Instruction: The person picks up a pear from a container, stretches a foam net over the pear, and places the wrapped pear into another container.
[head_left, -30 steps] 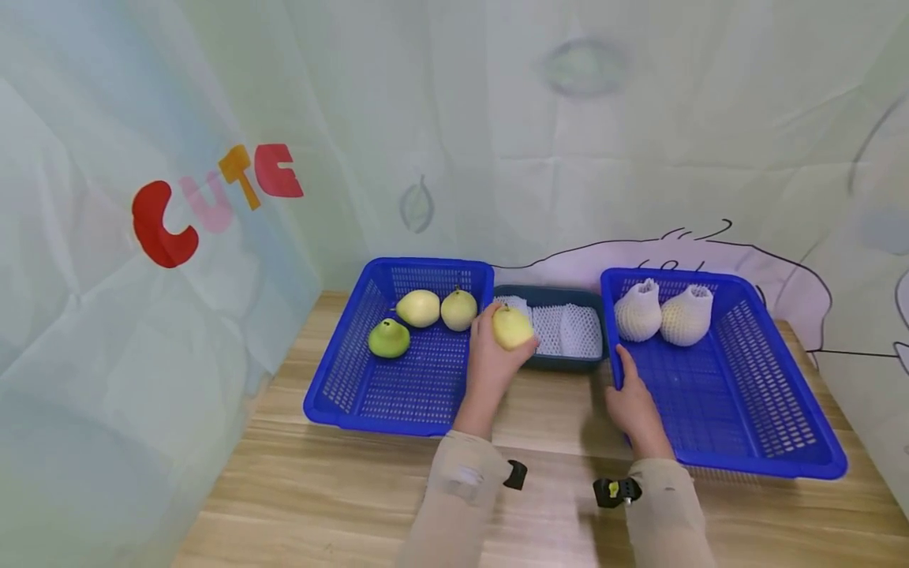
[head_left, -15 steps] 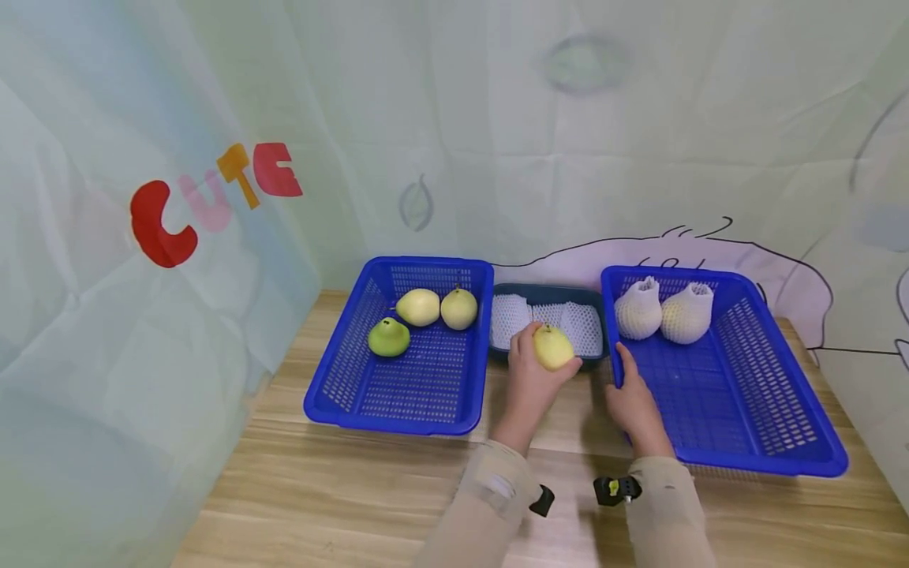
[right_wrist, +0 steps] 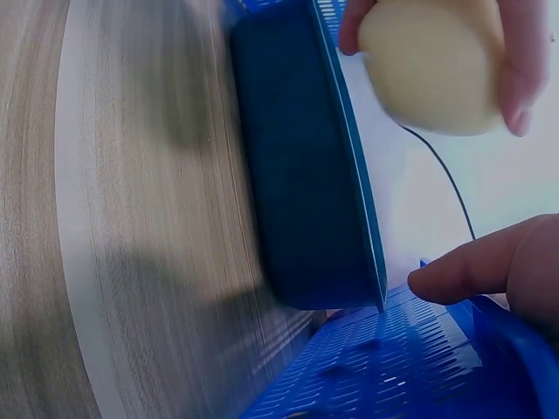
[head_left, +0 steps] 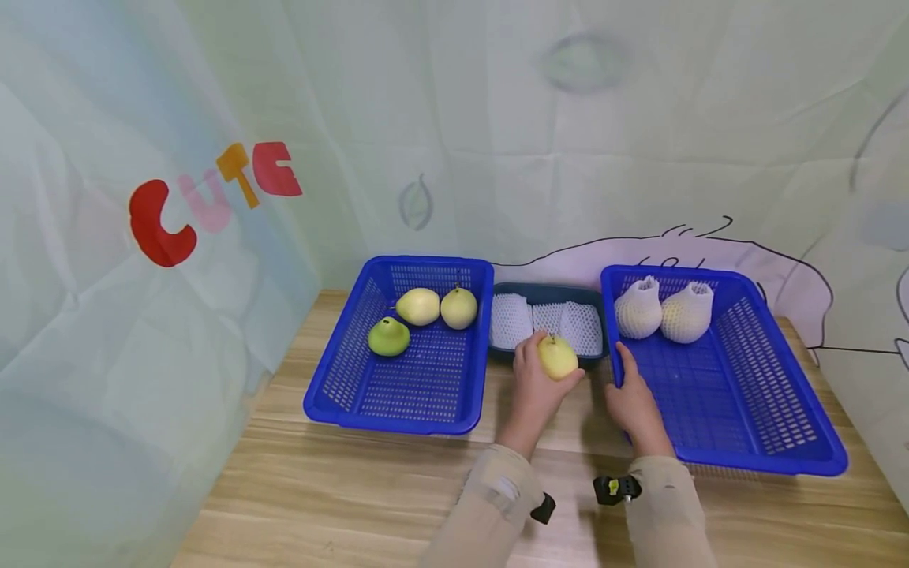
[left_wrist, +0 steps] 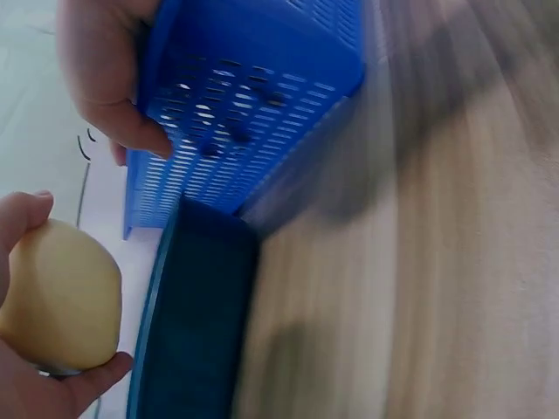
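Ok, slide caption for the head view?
Left hand holds a pear near the tray of nets; right hand grips the right basket.

A smooth pale yellow pear [head_left: 558, 357] is held stem upward by the curled fingers of the left hand [head_left: 537, 389], just above the near rim of a dark teal tray [head_left: 547, 293] in which white foam nets [head_left: 511, 322] are laid. A perforated blue basket [head_left: 710, 410] is gripped at its left rim by the right hand [head_left: 637, 408].
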`<control>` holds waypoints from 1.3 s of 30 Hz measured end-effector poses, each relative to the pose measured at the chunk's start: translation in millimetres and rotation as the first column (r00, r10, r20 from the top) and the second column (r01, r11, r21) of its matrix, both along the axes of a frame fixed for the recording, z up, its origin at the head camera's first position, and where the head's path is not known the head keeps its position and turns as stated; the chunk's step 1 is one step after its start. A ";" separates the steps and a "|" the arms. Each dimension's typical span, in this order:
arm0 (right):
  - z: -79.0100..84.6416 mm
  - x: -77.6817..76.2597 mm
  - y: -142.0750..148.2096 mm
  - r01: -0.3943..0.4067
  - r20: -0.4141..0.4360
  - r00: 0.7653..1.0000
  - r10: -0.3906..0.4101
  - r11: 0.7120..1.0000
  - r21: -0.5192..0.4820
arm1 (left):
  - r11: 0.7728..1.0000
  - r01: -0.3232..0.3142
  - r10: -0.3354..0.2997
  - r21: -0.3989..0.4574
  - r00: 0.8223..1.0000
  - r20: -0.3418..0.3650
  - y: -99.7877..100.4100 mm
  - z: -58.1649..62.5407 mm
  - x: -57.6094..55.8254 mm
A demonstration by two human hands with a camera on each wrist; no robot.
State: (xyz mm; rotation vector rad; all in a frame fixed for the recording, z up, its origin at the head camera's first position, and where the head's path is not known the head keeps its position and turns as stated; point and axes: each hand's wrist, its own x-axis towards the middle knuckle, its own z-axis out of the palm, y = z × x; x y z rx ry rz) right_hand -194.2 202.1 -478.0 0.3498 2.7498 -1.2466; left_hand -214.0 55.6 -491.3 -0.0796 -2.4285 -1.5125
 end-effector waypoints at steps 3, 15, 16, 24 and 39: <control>-0.3 -0.9 0.1 0.000 -0.004 1.000 0.000 1.000 -0.005 | 1.000 0.021 -0.021 0.016 1.000 -0.007 -1.1 -9.6 0.3; 1.1 -2.4 -1.9 0.001 -0.012 1.000 -0.001 1.000 -0.013 | 0.998 0.046 -0.046 0.048 0.999 0.013 -1.3 -48.7 4.7; 0.8 -2.5 -1.9 0.000 -0.013 1.000 -0.001 1.000 -0.014 | 0.998 0.044 -0.045 0.035 0.999 0.026 -1.3 -50.8 5.6; 1.3 -3.5 -2.2 -0.008 -0.024 1.000 0.007 1.000 -0.021 | 0.991 0.063 -0.062 -0.115 0.998 0.012 -4.1 -64.1 11.4; 3.0 -4.3 -4.3 -0.007 -0.018 1.000 0.007 1.000 -0.022 | 0.995 0.068 -0.071 -0.067 0.997 -0.037 -13.6 -43.6 16.8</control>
